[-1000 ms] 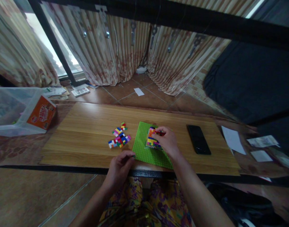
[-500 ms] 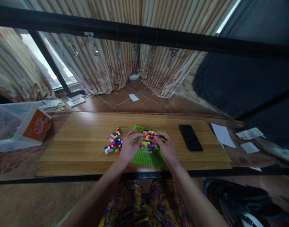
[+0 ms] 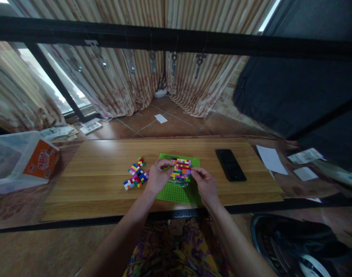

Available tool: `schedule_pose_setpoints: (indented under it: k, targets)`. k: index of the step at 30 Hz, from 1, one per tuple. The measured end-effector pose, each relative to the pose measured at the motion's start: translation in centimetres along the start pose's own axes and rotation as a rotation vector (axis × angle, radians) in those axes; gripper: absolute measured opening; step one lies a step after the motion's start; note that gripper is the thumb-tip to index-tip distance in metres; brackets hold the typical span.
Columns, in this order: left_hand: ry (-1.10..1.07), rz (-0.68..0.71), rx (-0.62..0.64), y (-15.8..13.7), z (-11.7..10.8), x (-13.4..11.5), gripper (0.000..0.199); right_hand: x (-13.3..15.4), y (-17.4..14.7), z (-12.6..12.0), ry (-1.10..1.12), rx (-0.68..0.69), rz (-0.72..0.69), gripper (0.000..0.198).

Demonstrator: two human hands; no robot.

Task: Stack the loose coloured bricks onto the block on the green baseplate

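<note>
A block of small multicoloured toy bricks [image 3: 181, 173] sits over a green studded baseplate [image 3: 178, 194] on the wooden table. My left hand [image 3: 159, 176] is closed at the block's left edge, thumb and index finger gripping it. At the opposite edge, my right hand [image 3: 205, 185] pinches the block's upper right side with thumb and index finger. Whether a separate small brick is between those fingertips is too small to tell. Left of my left hand lies a loose cluster of joined bricks [image 3: 135, 177] in mixed colours.
A black phone [image 3: 231, 165] lies on the table [image 3: 92, 173] to the right. A clear plastic bin [image 3: 13, 165] with an orange label stands at the left. Papers [image 3: 271, 159] lie beyond the table's right end. A dark bar [image 3: 176, 37] crosses in front of the curtains.
My right hand has drawn slightly back to the block's right edge, uncovering more of its top. My left hand stays at the left edge. The view has shifted a little.
</note>
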State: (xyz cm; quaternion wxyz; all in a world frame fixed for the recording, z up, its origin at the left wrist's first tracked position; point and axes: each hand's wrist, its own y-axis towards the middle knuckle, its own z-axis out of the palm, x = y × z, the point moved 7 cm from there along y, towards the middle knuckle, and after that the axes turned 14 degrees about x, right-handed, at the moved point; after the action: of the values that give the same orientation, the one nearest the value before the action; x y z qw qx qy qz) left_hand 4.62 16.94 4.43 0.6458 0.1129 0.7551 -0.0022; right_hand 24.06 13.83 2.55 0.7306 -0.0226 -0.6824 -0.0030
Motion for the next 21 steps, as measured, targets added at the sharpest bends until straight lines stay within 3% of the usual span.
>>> schedule_pose_setpoints:
  k: [10,21]
  targets:
    - [-0.265,-0.111,0.040,-0.4,0.5,0.7,0.022,0.0,0.2,0.1,0.042,0.008,-0.003,0.020]
    - [-0.272,-0.182,-0.038,-0.1,0.1,1.3,0.018,-0.7,0.4,0.1,0.043,0.020,0.025,0.022]
